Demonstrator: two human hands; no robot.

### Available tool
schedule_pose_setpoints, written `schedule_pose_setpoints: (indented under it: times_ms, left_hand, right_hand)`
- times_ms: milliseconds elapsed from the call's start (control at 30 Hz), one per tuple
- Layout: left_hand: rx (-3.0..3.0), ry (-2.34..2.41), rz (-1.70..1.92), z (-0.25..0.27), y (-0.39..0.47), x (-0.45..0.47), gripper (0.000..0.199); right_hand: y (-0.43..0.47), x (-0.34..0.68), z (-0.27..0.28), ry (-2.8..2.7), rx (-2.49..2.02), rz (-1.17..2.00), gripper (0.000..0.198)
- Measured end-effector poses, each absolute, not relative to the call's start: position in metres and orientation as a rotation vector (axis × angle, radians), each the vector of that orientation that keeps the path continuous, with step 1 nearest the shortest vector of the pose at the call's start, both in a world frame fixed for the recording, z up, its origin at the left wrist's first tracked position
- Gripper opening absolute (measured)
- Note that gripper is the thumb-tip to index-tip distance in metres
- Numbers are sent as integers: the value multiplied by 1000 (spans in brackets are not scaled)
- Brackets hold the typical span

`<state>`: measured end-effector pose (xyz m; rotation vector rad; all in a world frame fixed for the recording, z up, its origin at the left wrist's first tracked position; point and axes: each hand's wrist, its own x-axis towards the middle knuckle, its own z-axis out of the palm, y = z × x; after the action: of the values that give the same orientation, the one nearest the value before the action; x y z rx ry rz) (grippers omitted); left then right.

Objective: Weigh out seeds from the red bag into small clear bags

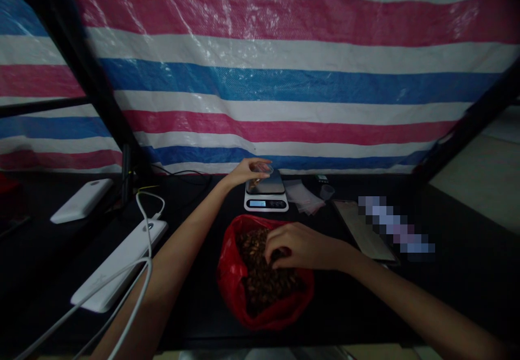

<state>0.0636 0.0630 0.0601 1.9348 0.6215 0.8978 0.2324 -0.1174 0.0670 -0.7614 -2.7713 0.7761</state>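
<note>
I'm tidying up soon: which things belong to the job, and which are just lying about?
Likely in use: red bag of brown pieces, under the right hand; clear container in the left hand; scale, display lit; perhaps clear packets and small cup beside it.

Likely lying about: large white power bank; smaller white device; white cable.

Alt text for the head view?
A person's right hand reaches into a red bag of small brown pieces; the left hand holds a clear container at a digital scale. Two white devices lie left on the black table.
</note>
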Motion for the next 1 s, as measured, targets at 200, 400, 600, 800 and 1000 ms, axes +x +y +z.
schedule_pose_setpoints:
  times_ms: [200, 400, 600, 800, 1000]
  left_hand:
    - [2003, 641, 848, 62, 61, 65, 56]
    - [1981, 643, 879, 66, 60, 60, 54]
    - [1973, 640, 917, 67, 59, 56, 55]
    - [1983, 617, 948, 66, 59, 54, 55]
    - [1948, 633, 969, 69, 55, 52, 53]
  right_hand:
    - [-114, 243, 80, -2701, -883, 721, 13]
    - [-122, 244, 71, -2756, -874, 588, 17]
    - [-125, 238, 71, -2772, -836, 465, 22]
    - [-92, 264, 67, -2525, -1287, 1, 28]
    - [-71, 288, 39, -2575, -1440, -178, 35]
